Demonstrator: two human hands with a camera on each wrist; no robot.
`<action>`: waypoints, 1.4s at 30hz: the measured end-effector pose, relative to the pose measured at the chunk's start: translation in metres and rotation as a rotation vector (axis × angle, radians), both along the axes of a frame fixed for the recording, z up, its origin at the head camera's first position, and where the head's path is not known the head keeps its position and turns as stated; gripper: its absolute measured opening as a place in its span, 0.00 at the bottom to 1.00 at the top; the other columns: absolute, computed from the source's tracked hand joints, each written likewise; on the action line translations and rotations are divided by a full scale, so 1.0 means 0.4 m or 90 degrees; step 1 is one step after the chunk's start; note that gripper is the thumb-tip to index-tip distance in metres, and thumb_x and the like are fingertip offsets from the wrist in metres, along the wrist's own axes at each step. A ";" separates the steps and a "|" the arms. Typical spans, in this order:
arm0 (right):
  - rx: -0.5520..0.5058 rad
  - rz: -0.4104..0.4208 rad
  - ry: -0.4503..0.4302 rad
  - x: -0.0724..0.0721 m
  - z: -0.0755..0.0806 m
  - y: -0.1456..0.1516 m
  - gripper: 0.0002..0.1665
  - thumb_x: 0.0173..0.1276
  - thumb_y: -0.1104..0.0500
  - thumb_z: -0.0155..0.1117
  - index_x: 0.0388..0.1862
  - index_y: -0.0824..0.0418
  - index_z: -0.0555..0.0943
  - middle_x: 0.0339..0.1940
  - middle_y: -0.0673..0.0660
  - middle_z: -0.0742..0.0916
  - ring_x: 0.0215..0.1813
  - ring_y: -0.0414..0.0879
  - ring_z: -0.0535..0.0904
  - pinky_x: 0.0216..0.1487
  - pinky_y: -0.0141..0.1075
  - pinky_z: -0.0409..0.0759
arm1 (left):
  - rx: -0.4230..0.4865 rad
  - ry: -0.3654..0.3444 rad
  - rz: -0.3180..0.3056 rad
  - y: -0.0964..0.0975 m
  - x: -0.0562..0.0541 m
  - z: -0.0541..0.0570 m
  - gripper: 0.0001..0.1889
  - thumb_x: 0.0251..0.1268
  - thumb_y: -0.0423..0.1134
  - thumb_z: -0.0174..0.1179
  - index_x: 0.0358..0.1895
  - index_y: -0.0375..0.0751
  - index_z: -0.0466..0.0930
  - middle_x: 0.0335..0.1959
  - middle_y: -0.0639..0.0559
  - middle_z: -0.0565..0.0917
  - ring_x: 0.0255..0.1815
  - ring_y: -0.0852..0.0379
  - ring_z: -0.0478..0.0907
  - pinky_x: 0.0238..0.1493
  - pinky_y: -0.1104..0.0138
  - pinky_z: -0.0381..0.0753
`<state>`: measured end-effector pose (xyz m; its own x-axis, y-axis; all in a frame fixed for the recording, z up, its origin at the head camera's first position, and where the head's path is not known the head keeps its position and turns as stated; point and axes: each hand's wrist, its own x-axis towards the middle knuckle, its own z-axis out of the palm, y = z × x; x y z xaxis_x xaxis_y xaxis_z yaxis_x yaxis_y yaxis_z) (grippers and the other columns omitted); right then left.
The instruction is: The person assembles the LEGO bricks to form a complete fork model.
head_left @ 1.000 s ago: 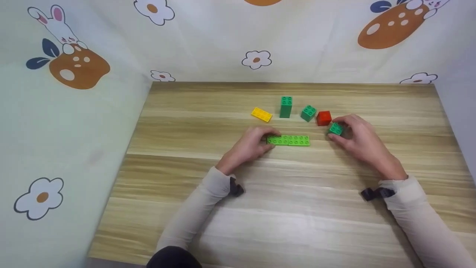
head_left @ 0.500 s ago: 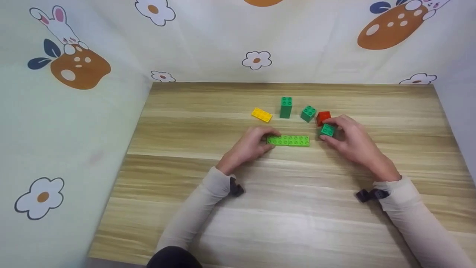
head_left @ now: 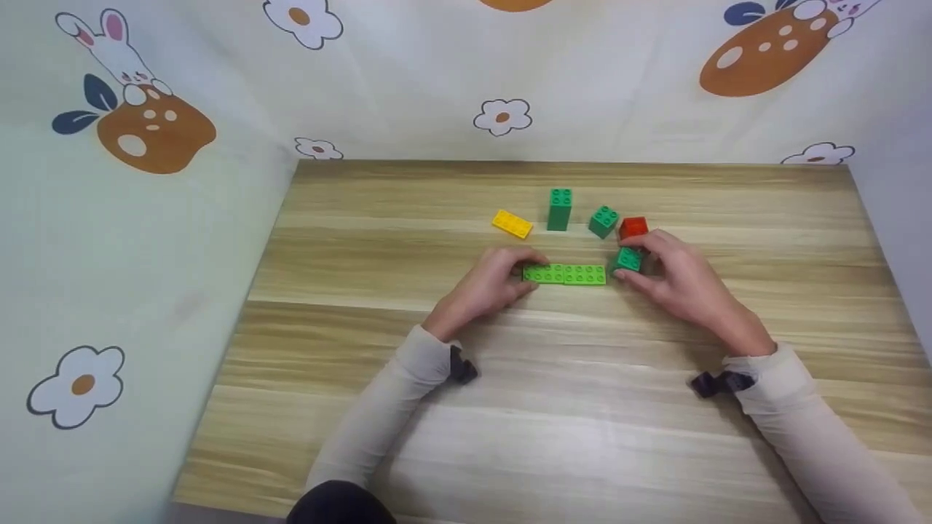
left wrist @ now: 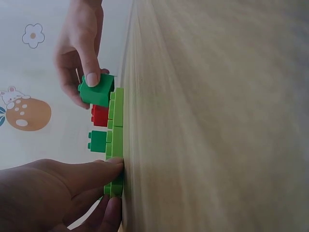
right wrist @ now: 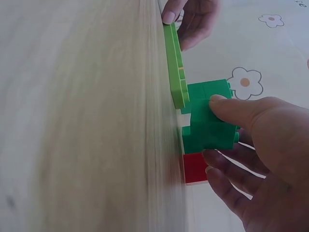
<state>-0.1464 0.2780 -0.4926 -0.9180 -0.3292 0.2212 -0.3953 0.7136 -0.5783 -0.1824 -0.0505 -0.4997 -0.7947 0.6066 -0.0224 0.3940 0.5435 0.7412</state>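
Observation:
Two light green building plates (head_left: pixel 585 275) lie end to end on the wooden table in the head view. My left hand (head_left: pixel 491 282) pinches the left plate between thumb and fingers. Just off the row's right end, a dark green square brick (head_left: pixel 628 260) is pinched in my right hand (head_left: pixel 688 284). In the right wrist view this brick (right wrist: pixel 212 128) appears raised off the table, studs facing up and away from it. Behind it a red brick (head_left: pixel 633 227) is partly covered by my right fingers.
Farther back stand another dark green brick (head_left: pixel 603 222) and a tall dark green block (head_left: pixel 560 209). A yellow plate (head_left: pixel 512 224) lies to their left. A patterned cloth wall (head_left: pixel 408 87) borders the table's (head_left: pixel 364 291) back edge.
My right hand has carried the dark green brick leftward, from beside the red brick to near the right end of the light green plates. The left hand has stayed in place.

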 end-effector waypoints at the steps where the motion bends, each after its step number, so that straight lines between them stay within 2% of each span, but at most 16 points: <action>1: -0.001 0.002 -0.002 0.000 -0.001 -0.001 0.26 0.69 0.55 0.81 0.63 0.60 0.85 0.50 0.53 0.89 0.46 0.48 0.80 0.45 0.36 0.76 | 0.000 0.001 0.000 0.000 0.000 0.000 0.21 0.70 0.30 0.72 0.65 0.42 0.86 0.63 0.49 0.89 0.64 0.54 0.85 0.73 0.62 0.82; 8: -0.013 0.014 -0.021 0.002 0.001 -0.011 0.26 0.71 0.53 0.79 0.65 0.58 0.85 0.54 0.52 0.90 0.48 0.46 0.82 0.48 0.37 0.81 | -0.002 -0.003 0.001 -0.001 0.002 0.002 0.20 0.71 0.31 0.71 0.65 0.42 0.86 0.63 0.49 0.89 0.65 0.54 0.85 0.73 0.61 0.81; 14: -0.025 0.031 -0.036 0.002 0.005 -0.025 0.27 0.73 0.51 0.77 0.68 0.57 0.84 0.56 0.52 0.91 0.50 0.43 0.85 0.52 0.42 0.86 | -0.011 -0.007 0.004 -0.001 0.002 0.002 0.20 0.73 0.32 0.71 0.65 0.43 0.86 0.64 0.50 0.89 0.65 0.55 0.84 0.74 0.61 0.81; 20: -0.039 0.065 -0.034 -0.001 0.004 -0.040 0.26 0.73 0.53 0.78 0.66 0.57 0.85 0.54 0.50 0.92 0.51 0.42 0.88 0.53 0.42 0.91 | -0.003 0.015 -0.002 0.001 -0.001 -0.002 0.20 0.71 0.31 0.72 0.64 0.43 0.87 0.63 0.50 0.89 0.66 0.54 0.84 0.74 0.61 0.80; 36: -0.032 0.097 -0.043 -0.007 -0.001 -0.053 0.27 0.70 0.57 0.80 0.67 0.53 0.87 0.56 0.51 0.92 0.52 0.45 0.88 0.55 0.47 0.92 | -0.016 0.014 0.004 0.002 0.002 0.002 0.20 0.71 0.32 0.72 0.64 0.44 0.87 0.63 0.51 0.89 0.66 0.54 0.84 0.74 0.61 0.81; 42: -0.013 0.076 -0.055 -0.005 0.001 -0.055 0.28 0.70 0.55 0.81 0.68 0.52 0.87 0.55 0.51 0.92 0.50 0.45 0.86 0.55 0.47 0.89 | -0.017 0.004 0.006 0.001 0.003 0.002 0.20 0.72 0.32 0.71 0.64 0.45 0.87 0.63 0.52 0.89 0.65 0.56 0.84 0.74 0.61 0.81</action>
